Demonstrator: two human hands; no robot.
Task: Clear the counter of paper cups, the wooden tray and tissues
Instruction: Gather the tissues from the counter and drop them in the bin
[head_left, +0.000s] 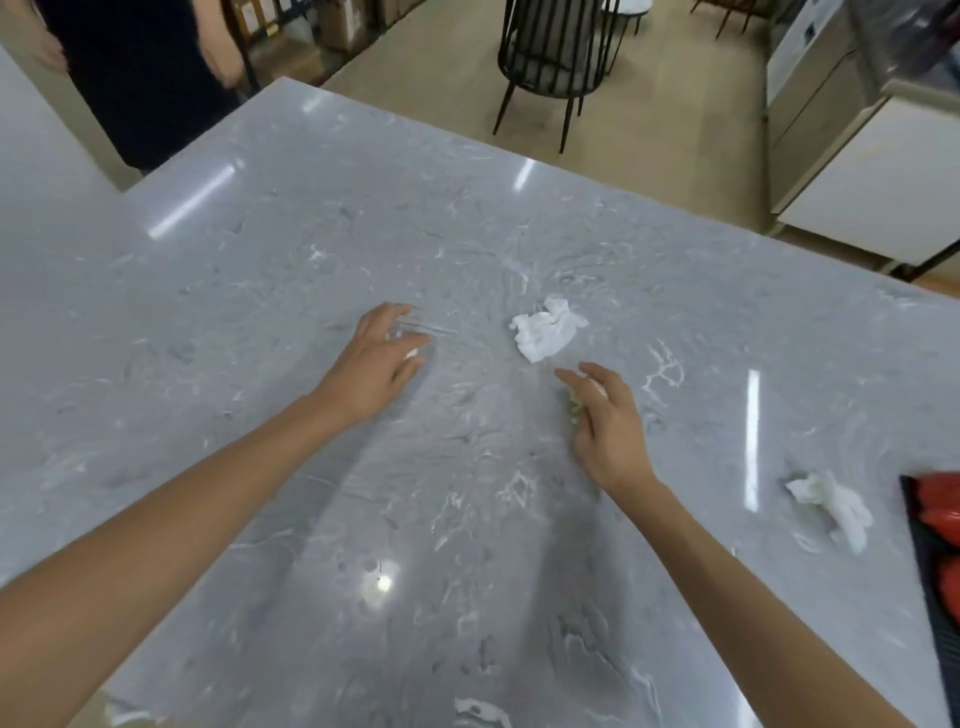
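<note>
Mid-surface, I watch my right hand (605, 423), fingers curled around a small scrap, hover just short of a crumpled tissue (545, 330) lying beyond it; my left hand (376, 364), fingers spread, sits farther off. 1 more tissue (834, 506) waits near the right edge.

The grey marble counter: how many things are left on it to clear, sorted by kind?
Crumpled white tissues lying loose on the grey marble counter: 2, one in the middle, one at the right.
Tissue wads partly hidden in hands: 2, left hand, right hand.
Paper cups: 0
Wooden trays: 0
Total: 4
</note>
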